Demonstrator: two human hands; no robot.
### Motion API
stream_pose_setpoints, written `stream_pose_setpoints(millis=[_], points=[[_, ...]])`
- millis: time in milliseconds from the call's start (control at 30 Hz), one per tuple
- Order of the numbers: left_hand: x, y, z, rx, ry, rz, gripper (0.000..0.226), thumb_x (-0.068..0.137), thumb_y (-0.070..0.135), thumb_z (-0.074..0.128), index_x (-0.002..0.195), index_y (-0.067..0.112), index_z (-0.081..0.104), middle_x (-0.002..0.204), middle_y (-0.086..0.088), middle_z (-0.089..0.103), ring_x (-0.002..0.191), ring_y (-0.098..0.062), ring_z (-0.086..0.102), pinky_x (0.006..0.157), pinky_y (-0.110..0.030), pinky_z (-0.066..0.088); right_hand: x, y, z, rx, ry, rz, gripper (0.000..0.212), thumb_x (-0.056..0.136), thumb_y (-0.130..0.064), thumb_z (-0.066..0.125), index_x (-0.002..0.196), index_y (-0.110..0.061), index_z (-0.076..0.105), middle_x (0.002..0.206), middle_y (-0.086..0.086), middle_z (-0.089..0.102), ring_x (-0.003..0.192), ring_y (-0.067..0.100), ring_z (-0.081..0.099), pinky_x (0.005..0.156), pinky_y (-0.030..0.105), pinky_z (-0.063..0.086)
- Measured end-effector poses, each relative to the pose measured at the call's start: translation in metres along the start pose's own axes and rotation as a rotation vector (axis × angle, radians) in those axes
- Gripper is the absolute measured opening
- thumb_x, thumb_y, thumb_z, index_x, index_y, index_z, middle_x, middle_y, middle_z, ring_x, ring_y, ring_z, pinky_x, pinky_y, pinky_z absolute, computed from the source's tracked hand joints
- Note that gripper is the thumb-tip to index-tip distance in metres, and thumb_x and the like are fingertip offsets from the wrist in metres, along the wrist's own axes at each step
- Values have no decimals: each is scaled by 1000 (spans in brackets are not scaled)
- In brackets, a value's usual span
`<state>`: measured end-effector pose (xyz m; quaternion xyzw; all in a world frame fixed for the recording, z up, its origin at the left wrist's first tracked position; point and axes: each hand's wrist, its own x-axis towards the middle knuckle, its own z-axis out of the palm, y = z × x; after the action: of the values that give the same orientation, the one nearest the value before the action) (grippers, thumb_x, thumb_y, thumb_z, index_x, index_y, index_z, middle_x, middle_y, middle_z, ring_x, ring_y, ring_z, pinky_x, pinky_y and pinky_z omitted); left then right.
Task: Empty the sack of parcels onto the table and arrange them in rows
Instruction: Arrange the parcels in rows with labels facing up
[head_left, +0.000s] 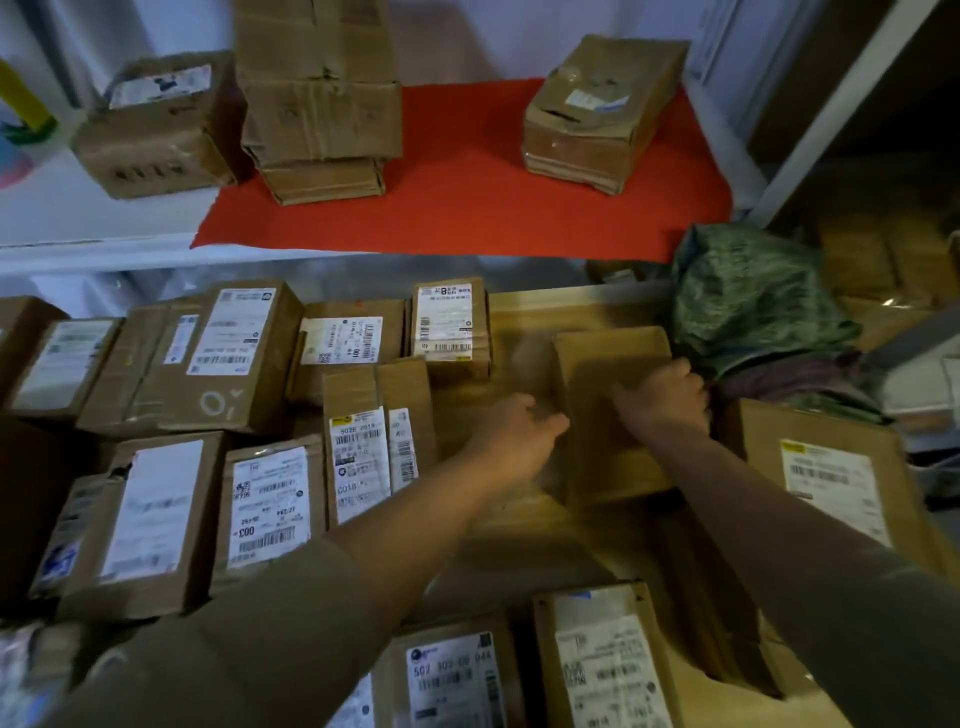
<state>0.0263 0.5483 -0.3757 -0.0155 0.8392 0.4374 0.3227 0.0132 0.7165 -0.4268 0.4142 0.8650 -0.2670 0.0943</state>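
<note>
both hands on a plain brown parcel (608, 415) mid-frame | right hand (662, 397) gripped its top, left hand (511, 436) loosely open against its side, probably squaring the row | sack (753, 306) slumped upper right on the worktop (545, 530)

Plain box (613, 410) is motion-blurred, edges smeared. Left hand (511, 436) fingertips are blurred against its left side, so contact is unclear. Right hand (662, 397) fingers are hidden over its right edge. Right of the box, the sack (748, 306) bottom is hidden behind the hand and a labelled parcel (831, 483). Near-side parcels (608, 665) are cut by the bottom edge. Label text is mostly unreadable.
</note>
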Motion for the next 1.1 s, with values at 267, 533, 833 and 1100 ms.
stream_pose_setpoints(millis=[267,533,833,1100], points=[[3,-18,8,-368,-13,-281,57,96,47,54,142,15,45,140,-7,54,127,-28,51,96,-34,38,-10,5,-5,483,-7,-54,33,100,-22,44,87,-4,68,92,17,67,88,36,63,72,39,48],[6,-31,9,-633,37,-370,91,80,78,49,149,20,32,134,-13,53,123,-35,50,110,-57,35,-39,2,-14,604,-543,215,125,47,-77,80,148,-22,33,137,11,52,118,38,54,106,56,42],[-6,-16,-1,-811,-107,-139,64,78,72,58,124,28,51,125,-10,65,115,-31,61,104,-54,44,-44,-6,-47,726,-450,-65,41,95,-53,53,94,-17,72,89,6,71,86,25,66,80,37,51],[-16,-30,-13,-887,21,-221,97,54,86,62,133,28,56,120,-9,70,111,-32,64,98,-55,48,-53,0,-55,603,-559,-109,107,46,-70,86,131,-17,50,118,0,69,104,22,67,98,43,51]])
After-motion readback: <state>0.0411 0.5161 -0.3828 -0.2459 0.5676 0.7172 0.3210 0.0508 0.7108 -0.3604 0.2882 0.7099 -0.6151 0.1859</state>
